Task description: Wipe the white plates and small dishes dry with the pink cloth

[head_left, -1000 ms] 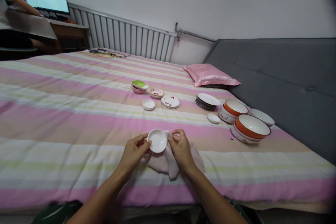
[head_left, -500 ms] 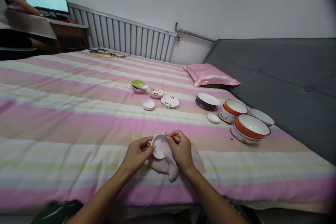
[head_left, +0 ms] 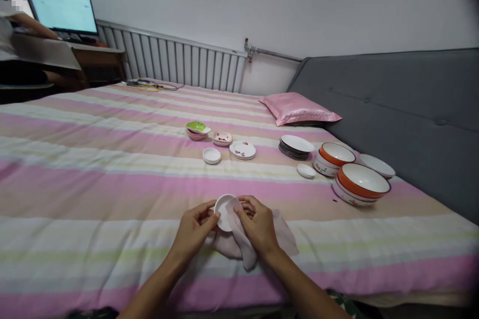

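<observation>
Near the front of the bed, a small white dish (head_left: 222, 213) is tilted up between my hands. My left hand (head_left: 197, 227) grips its left rim, thumb in front and fingers behind. My right hand (head_left: 258, 222) pinches a pale pink cloth (head_left: 239, 239) against the dish's right side. The cloth covers part of the dish's inside and hangs down onto the bedspread. Some of my right fingers are hidden behind cloth and dish. Beyond my hands stand a stack of small white dishes (head_left: 211, 155) and a stack of flower-patterned plates (head_left: 242, 149).
Pink dishes (head_left: 222, 138) and a green leaf-shaped dish (head_left: 198, 127) sit farther back. To the right are stacked plates (head_left: 297, 143), small dishes (head_left: 306, 170), orange-rimmed bowls (head_left: 362, 180) and a pink pillow (head_left: 299, 108). A person (head_left: 22, 35) sits by a monitor (head_left: 63, 9).
The view has tilted up a little, showing more of the wall. My right hand and the cloth have shifted slightly over the dish; both hands keep their hold.
</observation>
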`<action>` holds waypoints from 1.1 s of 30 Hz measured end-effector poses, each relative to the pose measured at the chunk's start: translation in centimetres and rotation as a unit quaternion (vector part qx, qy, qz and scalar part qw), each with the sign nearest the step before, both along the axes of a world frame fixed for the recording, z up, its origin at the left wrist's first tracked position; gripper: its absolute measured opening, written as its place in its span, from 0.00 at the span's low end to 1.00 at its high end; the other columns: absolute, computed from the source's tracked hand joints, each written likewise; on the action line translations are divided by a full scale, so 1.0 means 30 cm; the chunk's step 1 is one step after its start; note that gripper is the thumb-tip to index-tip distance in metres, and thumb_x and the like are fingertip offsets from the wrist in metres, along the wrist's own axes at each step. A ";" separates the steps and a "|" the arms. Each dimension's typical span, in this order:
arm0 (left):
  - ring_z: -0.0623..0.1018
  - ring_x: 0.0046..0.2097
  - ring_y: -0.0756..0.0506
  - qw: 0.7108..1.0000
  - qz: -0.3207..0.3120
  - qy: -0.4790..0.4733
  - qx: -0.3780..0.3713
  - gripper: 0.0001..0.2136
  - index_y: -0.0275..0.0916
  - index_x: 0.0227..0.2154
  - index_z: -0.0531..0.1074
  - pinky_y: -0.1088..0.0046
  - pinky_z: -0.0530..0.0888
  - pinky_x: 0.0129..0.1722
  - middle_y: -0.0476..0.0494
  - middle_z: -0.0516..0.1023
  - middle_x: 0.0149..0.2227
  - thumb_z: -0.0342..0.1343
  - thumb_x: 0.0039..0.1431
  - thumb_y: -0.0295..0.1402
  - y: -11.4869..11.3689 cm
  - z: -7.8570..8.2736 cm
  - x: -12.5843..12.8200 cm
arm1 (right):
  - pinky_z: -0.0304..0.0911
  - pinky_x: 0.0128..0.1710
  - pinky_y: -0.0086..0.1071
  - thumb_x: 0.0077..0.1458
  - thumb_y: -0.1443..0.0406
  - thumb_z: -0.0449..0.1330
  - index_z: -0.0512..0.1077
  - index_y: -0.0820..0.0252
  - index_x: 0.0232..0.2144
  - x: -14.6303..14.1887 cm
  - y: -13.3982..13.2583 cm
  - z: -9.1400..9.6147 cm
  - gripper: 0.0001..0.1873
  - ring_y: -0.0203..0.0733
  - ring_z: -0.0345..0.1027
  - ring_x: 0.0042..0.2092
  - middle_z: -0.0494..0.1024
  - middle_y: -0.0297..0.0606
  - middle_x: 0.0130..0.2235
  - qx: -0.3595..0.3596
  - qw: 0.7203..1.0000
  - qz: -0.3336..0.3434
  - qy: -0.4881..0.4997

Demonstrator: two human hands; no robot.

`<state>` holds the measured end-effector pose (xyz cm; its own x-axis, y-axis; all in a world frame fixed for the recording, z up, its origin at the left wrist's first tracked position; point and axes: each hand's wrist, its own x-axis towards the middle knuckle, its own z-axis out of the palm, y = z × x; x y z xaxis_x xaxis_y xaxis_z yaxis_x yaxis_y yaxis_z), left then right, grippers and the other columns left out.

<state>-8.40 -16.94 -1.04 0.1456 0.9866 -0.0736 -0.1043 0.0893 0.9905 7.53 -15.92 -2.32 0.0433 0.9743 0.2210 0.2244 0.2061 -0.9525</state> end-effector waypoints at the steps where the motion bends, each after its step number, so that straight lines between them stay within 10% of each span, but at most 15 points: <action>1: 0.75 0.34 0.45 1.000 -0.014 0.001 0.004 0.23 0.33 0.48 0.70 0.70 0.72 0.34 0.42 0.77 0.31 0.58 0.48 0.38 0.000 0.004 0.000 | 0.68 0.34 0.30 0.51 0.64 0.57 0.71 0.61 0.36 0.001 0.000 -0.001 0.10 0.41 0.74 0.34 0.79 0.39 0.32 0.003 1.000 0.002 -0.007; 19: 0.74 0.38 0.44 0.916 -0.022 0.323 0.237 0.17 0.39 0.47 0.71 0.70 0.69 0.40 0.41 0.77 0.36 0.44 0.58 0.35 0.002 0.013 -0.007 | 0.63 0.41 0.31 0.56 0.66 0.52 0.73 0.56 0.42 0.005 -0.030 0.022 0.13 0.40 0.72 0.39 0.78 0.37 0.40 0.114 0.974 0.051 -0.187; 33: 0.75 0.37 0.46 0.979 0.053 0.148 0.131 0.19 0.35 0.49 0.65 0.71 0.73 0.36 0.42 0.75 0.40 0.48 0.56 0.38 -0.047 -0.040 0.088 | 0.61 0.34 0.29 0.56 0.64 0.49 0.72 0.60 0.36 0.011 -0.010 0.004 0.13 0.40 0.70 0.32 0.77 0.37 0.32 0.063 0.991 -0.020 -0.118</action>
